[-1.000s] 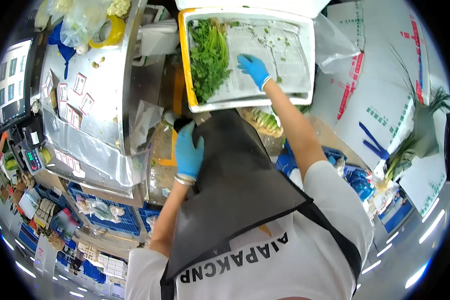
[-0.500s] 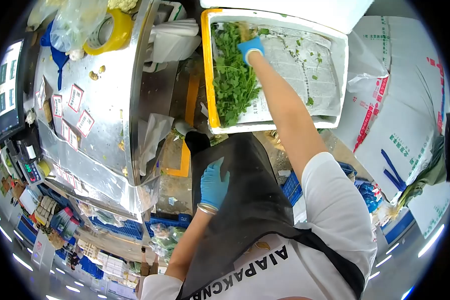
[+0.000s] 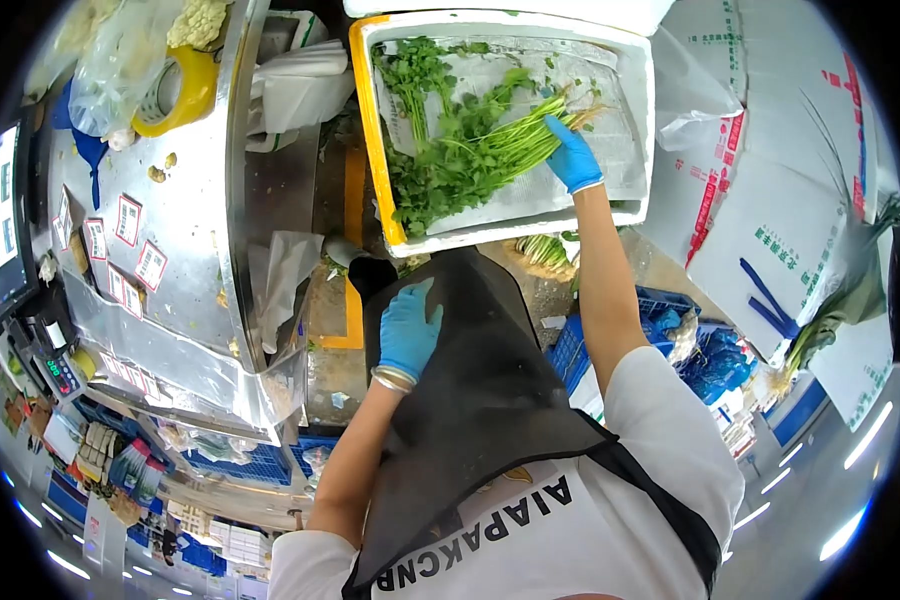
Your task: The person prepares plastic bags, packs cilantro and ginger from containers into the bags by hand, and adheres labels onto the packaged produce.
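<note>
My right hand (image 3: 572, 155), in a blue glove, grips a bunch of leafy green herbs (image 3: 515, 145) by the stems near the roots, inside the white foam box (image 3: 646, 130). The leaves of the bunch point left and rest over other greens (image 3: 415, 75) at the box's left side. Paper lines the bottom of the box. My left hand (image 3: 410, 328), also gloved in blue, is in front of the dark apron with its fingers apart and nothing in it.
At the left, a metal table (image 3: 195, 200) bears printed labels (image 3: 128, 220), a yellow tape roll (image 3: 182, 92) and plastic bags. Large white packages (image 3: 770, 190) stand at the right. Blue crates (image 3: 570, 355) are below the box, near my right arm.
My right hand has moved right with a bunch of herbs in its grip, so the stems now lie across the box. My left hand stays near the apron. The view has shifted.
</note>
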{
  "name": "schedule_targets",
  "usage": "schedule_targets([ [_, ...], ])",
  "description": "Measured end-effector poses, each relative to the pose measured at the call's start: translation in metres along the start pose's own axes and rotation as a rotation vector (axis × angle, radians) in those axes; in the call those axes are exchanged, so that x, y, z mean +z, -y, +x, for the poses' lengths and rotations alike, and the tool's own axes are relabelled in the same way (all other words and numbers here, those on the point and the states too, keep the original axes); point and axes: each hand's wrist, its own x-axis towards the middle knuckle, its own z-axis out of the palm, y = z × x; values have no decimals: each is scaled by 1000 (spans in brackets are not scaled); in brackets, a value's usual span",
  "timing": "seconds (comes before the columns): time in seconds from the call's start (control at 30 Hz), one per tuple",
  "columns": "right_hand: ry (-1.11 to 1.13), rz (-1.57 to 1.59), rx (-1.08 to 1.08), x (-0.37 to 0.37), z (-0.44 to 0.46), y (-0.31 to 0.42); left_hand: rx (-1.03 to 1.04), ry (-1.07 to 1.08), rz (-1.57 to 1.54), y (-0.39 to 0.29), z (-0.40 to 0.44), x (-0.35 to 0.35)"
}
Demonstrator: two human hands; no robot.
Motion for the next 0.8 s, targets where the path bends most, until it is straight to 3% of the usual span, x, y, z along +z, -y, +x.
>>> schedule_targets([
  [0.07, 87, 7, -18, 16, -13, 16, 31, -7, -8, -20, 13, -3],
  [0.1, 3, -13, -38, 29, -26, 19, 50, -10, -15, -30, 19, -1],
  [0.2, 131, -94, -94, 26, -47, 23, 31, 69, -269, -55, 35, 7],
  [0.23, 142, -120, -172, 57, -71, 31, -84, 117, -672, -52, 36, 27],
  [0.33, -77, -470, -290, 72, -91, 18, -477, 496, -1397, -81, 56, 21],
  [0.37, -294, -558, -314, 36, -73, -11, -523, 569, -1492, -87, 64, 26],
  [0.4, -298, -500, -484, 75, -95, -12, -566, 638, -1589, -90, 71, 33],
  [0.47, -301, -482, -608, 49, -107, -54, -658, 698, -1706, -94, 84, 42],
  [0.53, -330, -550, -410, 112, -171, -51, -602, 812, -1995, -87, 88, 52],
  [0.6, 13, -1016, -540, 110, -205, -61, -568, 736, -2083, -83, 85, 47],
  [0.67, 336, -1367, -393, 119, -230, -41, -534, 655, -2178, -83, 76, 39],
  [0.7, 509, -1533, -308, 123, -235, -21, -580, 497, -2030, -85, 71, 26],
  [0.73, 707, -1574, -106, 119, -227, 9, -630, 512, -2070, -64, 71, 45],
  [0.77, 747, -1285, 169, 112, -211, 33, -706, 504, -2045, -56, 65, 48],
  [0.8, 476, -895, 420, 98, -192, 47, -780, 499, -2017, -50, 57, 46],
])
